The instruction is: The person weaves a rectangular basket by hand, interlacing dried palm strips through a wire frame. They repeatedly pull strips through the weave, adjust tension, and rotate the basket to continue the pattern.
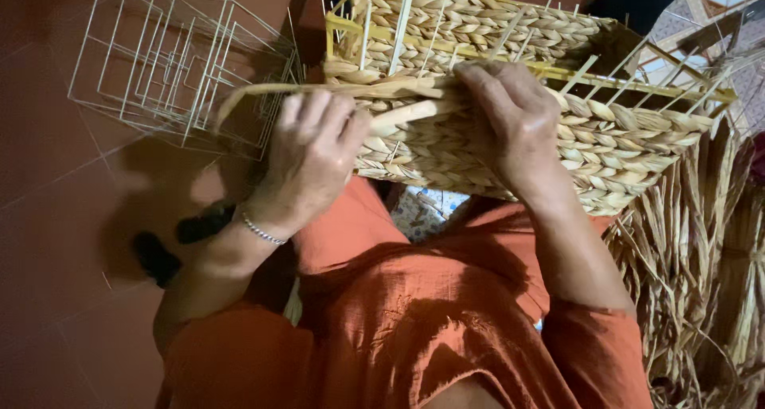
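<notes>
Straw-coloured braided fibre covers the half-woven basket (pixel 510 130), a long boxy shape propped on the person's lap against the orange cloth of their clothing (pixel 414 313). Its plaits are thick, ropy and slightly glossy, laid in rows over a yellow frame (pixel 343 28) from which thin pale wire uprights poke out like spokes. The left hand (pixel 315 158) curls its fingers over the near top edge, grip closed on a flat dry strand (pixel 263 93) that arcs off to the left. The right hand (pixel 510 118) presses down on the same edge, fingers bent and pinching the braid. Beside the basket on the reddish tiled floor (pixel 48 202) lies a bare wire frame (pixel 175 66), open and box-shaped. Loose dried fibre (pixel 693 266) is heaped at right, coarse and stringy.
</notes>
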Tool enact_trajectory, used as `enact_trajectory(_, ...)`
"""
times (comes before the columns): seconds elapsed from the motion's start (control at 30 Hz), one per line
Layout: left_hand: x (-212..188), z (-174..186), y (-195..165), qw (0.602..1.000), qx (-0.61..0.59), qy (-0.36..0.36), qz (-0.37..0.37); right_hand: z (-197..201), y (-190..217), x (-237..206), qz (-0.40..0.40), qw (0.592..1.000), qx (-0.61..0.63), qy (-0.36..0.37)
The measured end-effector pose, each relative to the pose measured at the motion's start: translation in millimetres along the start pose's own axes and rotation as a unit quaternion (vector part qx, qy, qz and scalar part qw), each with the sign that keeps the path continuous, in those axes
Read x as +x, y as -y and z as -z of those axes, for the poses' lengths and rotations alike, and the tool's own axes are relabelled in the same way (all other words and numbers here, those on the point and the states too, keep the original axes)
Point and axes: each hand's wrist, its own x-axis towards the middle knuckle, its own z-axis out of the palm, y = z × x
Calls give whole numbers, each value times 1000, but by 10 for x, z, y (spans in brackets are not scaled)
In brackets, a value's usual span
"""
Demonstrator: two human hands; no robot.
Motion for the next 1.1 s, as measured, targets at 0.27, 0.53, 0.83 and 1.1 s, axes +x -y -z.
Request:
enact_trajectory(0.27, 417, -215, -206, 947, 40, -319, -11, 81, 44, 82, -72, 996, 39, 43)
enact_trajectory(0.53, 703, -832, -293, 994, -112, 15, 10, 154, -29, 6, -124, 987, 91, 42)
enact_trajectory(0.83, 515, -987, -410, 936, -322, -145, -19, 2, -120, 102, -110, 991, 71, 3)
enact_trajectory(1.1, 391, -598, -234, 978, -125, -161, -37, 77, -31, 195, -39, 997, 10, 65)
